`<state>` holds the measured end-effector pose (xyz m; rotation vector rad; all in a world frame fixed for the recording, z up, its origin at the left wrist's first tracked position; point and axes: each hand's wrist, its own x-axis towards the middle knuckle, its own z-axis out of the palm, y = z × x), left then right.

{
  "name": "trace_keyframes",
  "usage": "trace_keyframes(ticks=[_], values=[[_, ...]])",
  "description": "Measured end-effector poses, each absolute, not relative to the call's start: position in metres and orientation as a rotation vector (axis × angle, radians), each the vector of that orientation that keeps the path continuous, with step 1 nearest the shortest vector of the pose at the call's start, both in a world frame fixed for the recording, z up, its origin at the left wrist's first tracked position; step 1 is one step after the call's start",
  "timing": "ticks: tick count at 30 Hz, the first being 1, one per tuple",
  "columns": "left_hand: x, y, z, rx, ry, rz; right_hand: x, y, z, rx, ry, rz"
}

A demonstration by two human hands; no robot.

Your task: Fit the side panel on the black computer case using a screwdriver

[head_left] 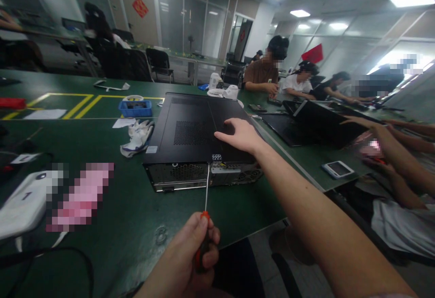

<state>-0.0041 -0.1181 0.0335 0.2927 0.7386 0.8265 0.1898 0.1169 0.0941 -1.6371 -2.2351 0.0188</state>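
Note:
A black desktop computer case [190,130] lies flat on the green table [112,216], its rear panel facing me. My right hand [239,135] rests flat on the case's top near the back right corner, fingers stretched out. My left hand [192,255] is closed around the orange handle of a screwdriver [206,198]. Its thin shaft points away from me, and the tip meets the top edge of the rear panel, just below a small sticker.
White work gloves [137,137] and a blue parts tray [135,107] lie left of the case. A white device [23,202] sits near left. A smartphone [337,168] and another black case [319,123] are on the right, where a co-worker's arms [390,153] reach in. Several people sit beyond.

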Motion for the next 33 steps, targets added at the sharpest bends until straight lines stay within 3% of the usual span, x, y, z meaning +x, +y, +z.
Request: trace_keyframes(ticks=[33], values=[[-0.0041,-0.1172,0.0309,0.290,0.716,0.802,0.1889,0.1160,0.0946,-1.637,-2.236,0.025]])
